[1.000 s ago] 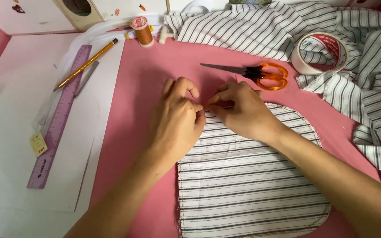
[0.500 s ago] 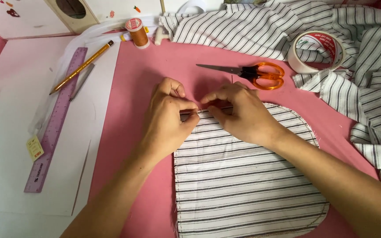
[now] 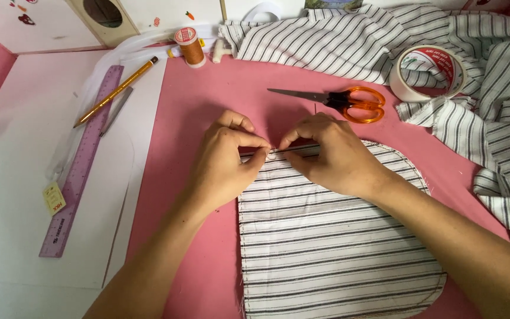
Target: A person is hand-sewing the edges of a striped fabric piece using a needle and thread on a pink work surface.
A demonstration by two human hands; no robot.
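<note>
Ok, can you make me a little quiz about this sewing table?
1. True or false: the scissors have orange handles.
2. What do the left hand and right hand pinch between them? A) thread spool B) top edge of the striped fabric piece C) pencil
3. Fill in: the purple ruler lies beside a yellow ____.

Key:
1. True.
2. B; both hands meet at its top edge.
3. Pencil, lying above the ruler near the orange thread spool.
</note>
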